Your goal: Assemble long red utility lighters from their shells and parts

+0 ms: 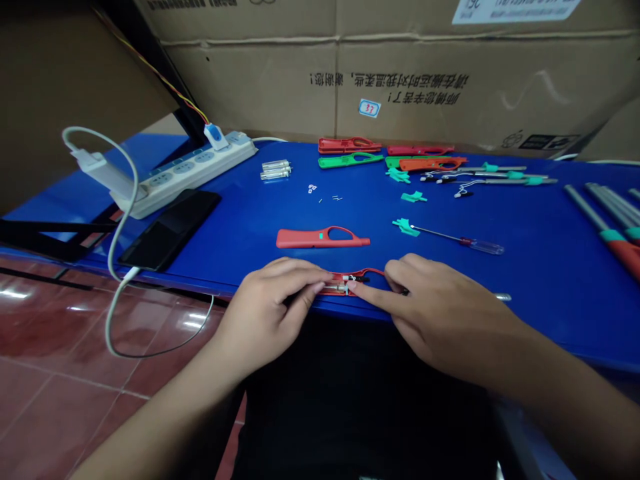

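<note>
An open red lighter half-shell (341, 275) lies at the table's front edge, its hollow side up. Inside it are a pale cylindrical insert (335, 287) and a small black-and-white part (356, 279). My left hand (277, 303) pinches the shell's left end between thumb and fingers. My right hand (430, 307) has its index fingertip pressed on the parts in the middle, while its other fingers curl at the right end. A metal tube tip (503, 297) shows beyond the right hand. Just behind lies the matching red shell half (303, 239), outer face up.
A screwdriver (483, 247), teal plastic pieces (406, 227) and small white bits (312, 189) lie on the blue table. Clear canisters (275, 171), coloured shells (350, 160) and metal tubes (520, 181) are farther back. A power strip (185, 173) and phone (170, 230) sit left.
</note>
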A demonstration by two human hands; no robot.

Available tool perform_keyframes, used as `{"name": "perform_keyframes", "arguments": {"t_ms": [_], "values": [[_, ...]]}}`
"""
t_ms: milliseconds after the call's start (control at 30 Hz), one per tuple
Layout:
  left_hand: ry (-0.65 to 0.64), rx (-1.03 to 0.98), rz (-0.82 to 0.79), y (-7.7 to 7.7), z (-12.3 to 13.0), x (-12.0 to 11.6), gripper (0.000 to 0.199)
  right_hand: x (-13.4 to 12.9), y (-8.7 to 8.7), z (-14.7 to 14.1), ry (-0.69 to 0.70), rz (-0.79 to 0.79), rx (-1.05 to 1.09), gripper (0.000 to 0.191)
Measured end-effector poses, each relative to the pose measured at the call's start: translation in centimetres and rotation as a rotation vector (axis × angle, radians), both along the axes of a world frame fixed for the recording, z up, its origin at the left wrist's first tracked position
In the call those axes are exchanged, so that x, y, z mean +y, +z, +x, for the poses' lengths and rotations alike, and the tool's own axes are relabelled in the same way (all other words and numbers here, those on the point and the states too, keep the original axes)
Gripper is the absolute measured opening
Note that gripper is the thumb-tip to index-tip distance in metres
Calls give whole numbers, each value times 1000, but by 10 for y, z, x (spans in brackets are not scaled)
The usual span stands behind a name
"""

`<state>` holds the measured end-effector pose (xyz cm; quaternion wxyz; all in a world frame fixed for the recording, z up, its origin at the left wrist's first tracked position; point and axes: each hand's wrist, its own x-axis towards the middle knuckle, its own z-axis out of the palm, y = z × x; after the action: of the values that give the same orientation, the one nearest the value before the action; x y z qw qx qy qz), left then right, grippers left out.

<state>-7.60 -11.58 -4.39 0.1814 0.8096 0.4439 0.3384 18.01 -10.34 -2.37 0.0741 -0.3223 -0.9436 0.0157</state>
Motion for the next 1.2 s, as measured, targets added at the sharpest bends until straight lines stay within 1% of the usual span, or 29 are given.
{"name": "perform_keyframes", "arguments": {"t_ms": [67, 200, 333, 400, 500, 567, 633, 700, 833, 867, 900, 1000, 1033, 1133, 1200], "values": [[3, 8, 24, 0, -5, 2, 18, 2, 0, 0, 17, -10, 1, 51], [40, 96, 102, 3, -9, 4, 12, 6, 2, 0, 43, -21, 8, 43], [-19, 83, 104, 6, -7, 2, 14, 8, 1, 1, 42, -21, 42, 44], [-27, 62, 108, 5, -5, 0, 15, 9, -2, 2, 40, -48, 65, 43], [0, 38, 107, 1, 0, -2, 16, 11, -9, 4, 31, -110, 147, 42], [3, 36, 117, -2, 3, -2, 16, 13, -12, 6, 27, -118, 208, 40], [3, 40, 126, -4, 4, -2, 16, 13, -13, 7, 27, -101, 236, 36], [1, 45, 117, -5, 3, -1, 17, 13, -9, 6, 21, -73, 245, 31], [-27, 61, 77, -4, -2, 0, 21, 13, 3, -11, -20, 50, 334, 15], [-31, 65, 71, -4, -3, 1, 21, 14, 4, -17, -8, 54, 357, 15], [-34, 70, 64, -4, -5, 0, 23, 14, 4, -23, 21, 25, 367, 16], [-32, 77, 34, -3, -10, 0, 33, 17, -2, -37, 76, -135, 366, 17], [-33, 78, 23, -2, -11, 0, 37, 18, -6, -40, 81, -162, 360, 19], [-50, 84, -20, 1, -14, 0, 43, 20, -15, -43, 95, -167, 355, 26], [-48, 90, -49, 4, -15, 1, 48, 20, -18, -43, 109, -150, 351, 29]]}}
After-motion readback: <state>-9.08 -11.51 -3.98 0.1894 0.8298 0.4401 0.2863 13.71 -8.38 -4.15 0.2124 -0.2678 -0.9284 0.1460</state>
